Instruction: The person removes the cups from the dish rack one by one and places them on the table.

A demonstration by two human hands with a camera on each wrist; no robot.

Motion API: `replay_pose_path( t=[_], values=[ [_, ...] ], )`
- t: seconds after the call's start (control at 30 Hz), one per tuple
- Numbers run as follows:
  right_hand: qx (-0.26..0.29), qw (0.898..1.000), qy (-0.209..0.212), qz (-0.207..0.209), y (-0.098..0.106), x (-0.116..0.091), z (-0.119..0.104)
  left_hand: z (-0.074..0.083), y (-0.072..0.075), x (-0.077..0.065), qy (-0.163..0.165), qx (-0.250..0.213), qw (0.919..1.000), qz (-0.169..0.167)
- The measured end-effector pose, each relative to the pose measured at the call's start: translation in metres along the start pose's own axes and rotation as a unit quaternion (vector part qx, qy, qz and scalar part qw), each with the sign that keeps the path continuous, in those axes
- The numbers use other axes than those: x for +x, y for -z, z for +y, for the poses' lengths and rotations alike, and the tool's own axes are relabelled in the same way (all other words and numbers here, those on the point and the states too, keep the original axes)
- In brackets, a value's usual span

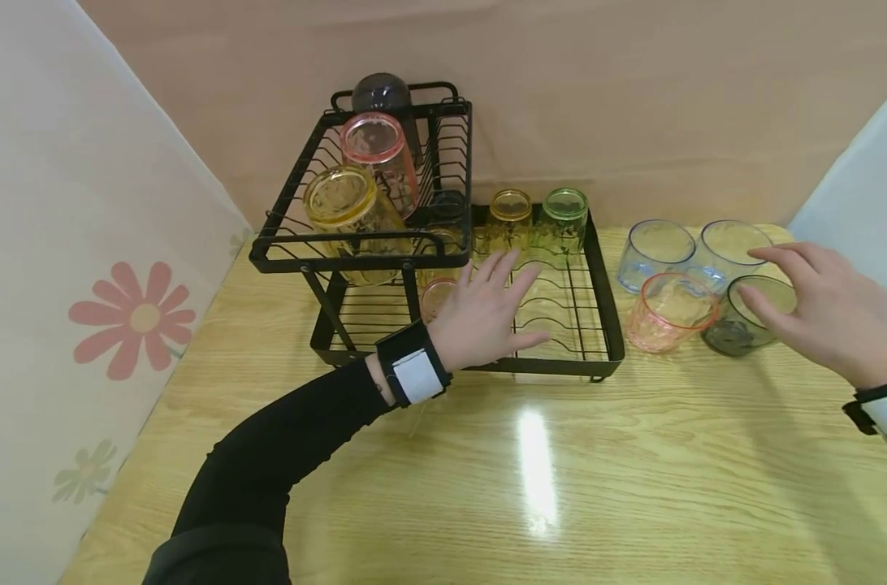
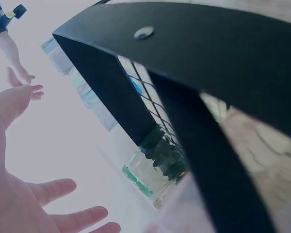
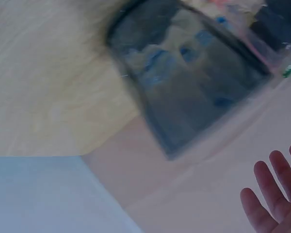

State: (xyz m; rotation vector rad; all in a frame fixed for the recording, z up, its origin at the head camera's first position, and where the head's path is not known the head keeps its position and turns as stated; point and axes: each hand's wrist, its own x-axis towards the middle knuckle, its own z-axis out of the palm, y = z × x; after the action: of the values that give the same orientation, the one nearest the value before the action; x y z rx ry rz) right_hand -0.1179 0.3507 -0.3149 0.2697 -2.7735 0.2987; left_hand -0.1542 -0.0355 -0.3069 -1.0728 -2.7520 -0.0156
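My left hand (image 1: 483, 317) is spread over the front of the lower rack tier, holding nothing. Its forearm and fingers partly cover a pink glass (image 1: 438, 297) standing in that tier. In the left wrist view the same hand (image 2: 34, 194) shows its fingers apart beside the black rack frame (image 2: 223, 48). My right hand (image 1: 834, 305) hovers by a grey glass (image 1: 739, 329) on the table, thumb and fingers apart. The right wrist view has this grey glass (image 3: 199, 87) clear of the fingers (image 3: 276, 194). A pink glass (image 1: 666, 317) and two blue glasses (image 1: 651, 256) stand close to it.
The two-tier black dish rack (image 1: 607, 317) holds upside-down glasses. Yellow (image 1: 341, 199), pink (image 1: 378, 146) and dark (image 1: 381, 93) ones sit on its raised tier. Yellow (image 1: 511, 219) and green (image 1: 564, 219) ones stand at the lower back. Cloth walls (image 1: 633, 106) enclose the wooden table (image 1: 633, 471).
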Motion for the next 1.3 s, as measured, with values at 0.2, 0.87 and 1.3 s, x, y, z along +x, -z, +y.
replay_pose_path(
  t=[0.2, 0.87, 1.3],
  values=[
    [0.015, 0.998, 0.057, 0.006, 0.011, 0.016, -0.033, 0.005, -0.002, 0.014, 0.034, -0.018, 0.9991, -0.017],
    [-0.033, 0.978, 0.127, -0.16, 0.0, 0.123, -0.099, 0.025, -0.009, 0.038, 0.183, -0.436, 0.8812, -0.003],
    [-0.035, 0.971, 0.099, -0.215, -0.027, 0.172, -0.114, 0.037, 0.001, 0.014, 0.187, -0.56, 0.8065, -0.031]
  ],
)
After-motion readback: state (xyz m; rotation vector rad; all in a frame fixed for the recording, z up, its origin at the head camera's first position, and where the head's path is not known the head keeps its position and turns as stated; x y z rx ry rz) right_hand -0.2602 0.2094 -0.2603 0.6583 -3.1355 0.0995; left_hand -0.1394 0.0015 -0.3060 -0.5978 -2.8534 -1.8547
